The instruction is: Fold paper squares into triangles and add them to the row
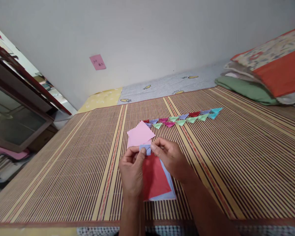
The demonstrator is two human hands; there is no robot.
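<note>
One uneven pinch could skew the creases of the small blue folded paper (147,148), I judge, if my two grips pull against each other; a loosened thumb might let a flap spring open. It sits raised between my hands, above the red sheet (156,178) and near the pink paper (140,132). My left hand (132,168) is nearly closed, thumb pressing its front; my right hand (172,159) pinches its right edge, thumb close against forefinger.
</note>
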